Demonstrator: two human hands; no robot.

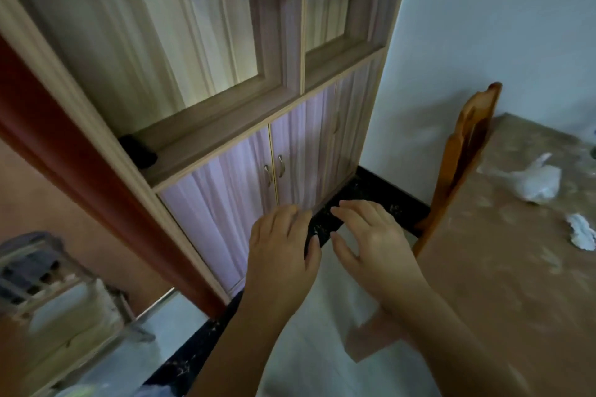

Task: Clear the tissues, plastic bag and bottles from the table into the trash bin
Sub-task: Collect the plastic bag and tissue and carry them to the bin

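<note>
1. At 3 o'clock of the head view, the table point(503, 267) is seen with a crumpled plastic bag point(532, 182) lying on it. A wadded tissue point(582, 232) lies near it toward 4 o'clock, apart from the bag.
2. Bottles are not made out; a dark sliver at the right frame edge is too cropped to be identified. No trash bin is recognised either. A blurred slatted object point(42, 271) at 8 o'clock cannot be named.
3. Left hand point(283, 255) is held just below centre, palm down, fingers straight and relaxed, nothing grasped.
4. Right hand point(371, 245) is held just beside it toward 3 o'clock, fingers spread and loose, nothing grasped. The hands are near each other, not touching.
5. Both are raised in front of the cabinet point(225, 90) at 11 o'clock, over the floor, well apart from the table's items. Judged: they are kept free and forward for a reach, since nothing is carried.
6. A wooden chair point(464, 151) is set against the table's edge at 2 o'clock, between hands and bag, so a reach would likely be routed around its back.
7. Progress is judged early: bag and tissue are not yet cleared.
8. The bag is expected to be light and floppy, so a pinch at its twisted top should suffice.
</note>
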